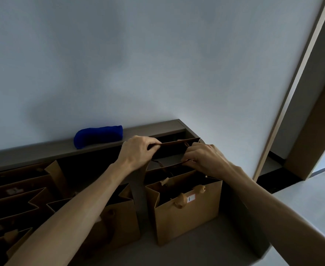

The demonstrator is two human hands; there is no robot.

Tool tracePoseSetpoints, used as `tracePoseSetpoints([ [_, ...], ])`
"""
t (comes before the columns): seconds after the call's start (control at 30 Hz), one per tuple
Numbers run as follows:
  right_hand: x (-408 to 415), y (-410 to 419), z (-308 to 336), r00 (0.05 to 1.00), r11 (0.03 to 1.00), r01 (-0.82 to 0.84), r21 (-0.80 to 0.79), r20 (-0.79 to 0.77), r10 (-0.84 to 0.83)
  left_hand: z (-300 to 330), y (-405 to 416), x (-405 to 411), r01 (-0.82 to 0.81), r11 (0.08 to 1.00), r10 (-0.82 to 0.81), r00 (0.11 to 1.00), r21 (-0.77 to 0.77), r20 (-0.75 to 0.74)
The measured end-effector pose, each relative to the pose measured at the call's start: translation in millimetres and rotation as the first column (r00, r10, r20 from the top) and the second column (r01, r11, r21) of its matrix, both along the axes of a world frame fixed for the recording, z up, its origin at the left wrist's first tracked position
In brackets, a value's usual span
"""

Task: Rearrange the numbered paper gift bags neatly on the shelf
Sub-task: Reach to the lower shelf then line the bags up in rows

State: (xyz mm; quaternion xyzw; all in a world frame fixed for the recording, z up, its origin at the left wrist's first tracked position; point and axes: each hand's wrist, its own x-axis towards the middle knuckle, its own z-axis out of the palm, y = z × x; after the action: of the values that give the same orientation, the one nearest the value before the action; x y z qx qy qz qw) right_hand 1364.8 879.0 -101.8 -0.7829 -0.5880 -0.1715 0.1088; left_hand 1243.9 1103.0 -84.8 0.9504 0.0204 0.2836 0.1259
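Observation:
Several brown paper gift bags stand on a grey shelf (192, 244). The rear bag (174, 147) sits at the back right, its mouth open. My left hand (136, 150) pinches its left top edge. My right hand (204, 157) pinches its near right rim. In front of it stands a bag (188, 217) with a white label reading 1 and rope handles. Another bag (119, 223) stands left of that one, partly hidden under my left forearm. More bags (19, 196) line the left side, their labels blurred.
A blue rolled cloth (98, 136) lies on the raised back ledge (42, 152) against the pale wall. A tall door frame (292, 89) rises at the right. A white counter surface (311, 204) lies at the lower right.

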Motion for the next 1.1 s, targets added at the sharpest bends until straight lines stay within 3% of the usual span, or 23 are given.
tracePoseSetpoints([
  [0.27, 8.8, 26.6, 6.4, 0.986, 0.993, 0.07, -0.092, -0.144, -0.083, -5.2, 7.9, -3.7, -0.027, 0.993, 0.006, 0.983, -0.113, -0.183],
  [0.47, 10.8, 38.4, 1.3, 0.958, 0.981, 0.104, -0.165, -0.248, -0.143, -8.2, 9.9, -22.8, 0.054, 0.992, -0.069, 0.989, -0.115, -0.132],
  [0.57, 6.9, 35.8, -0.2, 0.965, 0.989, 0.098, -0.11, -0.231, -0.122, -6.2, 1.9, -34.8, 0.113, 0.988, -0.127, 0.983, -0.108, -0.129],
  [0.7, -6.8, 16.5, 0.9, 0.964, 0.996, 0.069, 0.06, -0.259, -0.051, -6.6, -13.3, -45.6, 0.187, 0.972, -0.218, 0.943, -0.14, -0.254],
  [0.9, -20.9, -15.7, 4.2, 0.922, 0.988, 0.026, -0.154, -0.379, -0.083, -17.4, -29.6, -44.1, 0.201, 0.974, -0.227, 0.832, -0.106, -0.506],
  [1.1, -33.7, -44.7, -1.0, 0.937, 0.995, -0.061, -0.082, -0.348, 0.028, -15.5, -48.5, -59.0, 0.288, 0.956, -0.285, 0.844, -0.063, -0.454],
])
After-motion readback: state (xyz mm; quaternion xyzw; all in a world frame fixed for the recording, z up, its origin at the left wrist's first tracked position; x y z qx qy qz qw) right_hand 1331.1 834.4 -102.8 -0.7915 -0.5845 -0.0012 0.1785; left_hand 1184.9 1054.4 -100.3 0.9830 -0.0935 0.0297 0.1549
